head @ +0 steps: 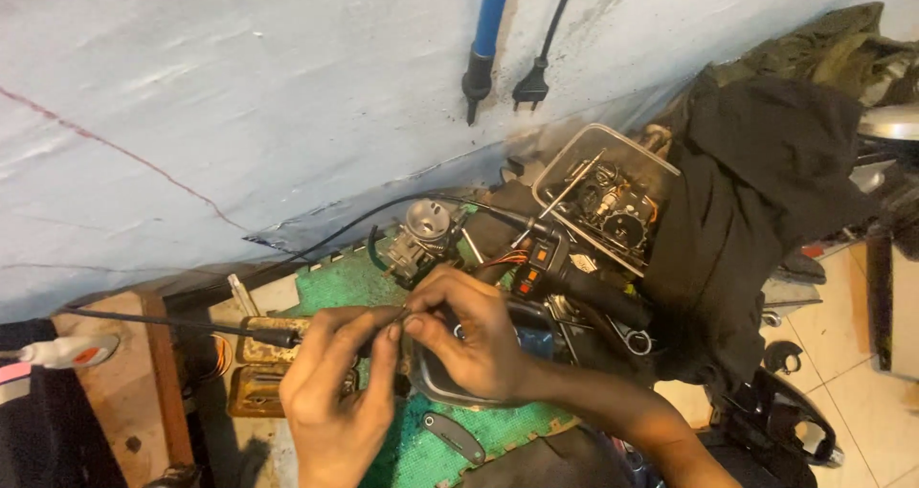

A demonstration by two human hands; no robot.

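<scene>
Both hands meet over a green textured mat on a cluttered workbench. The left hand is closed, thumb and fingers pinched on a thin dark probe whose black cable runs off to the left. The right hand is also closed, fingertips pinched on a small part at the same spot; the part is too small and too covered to identify. The fingertips of both hands touch.

Under the right hand lies a dark, rounded housing with a smooth grey rim, largely hidden by the palm. Just behind the hands sits a cast-metal carburetor, dull silver with a round bore. To its right lies a black handlebar switch unit with an orange button and orange wires. Behind that stands a clear plastic box holding small metal parts and a screwdriver. Black cloth drapes over the right side. A blue-handled soldering iron and a black plug hang against the pale, stained wall.
</scene>
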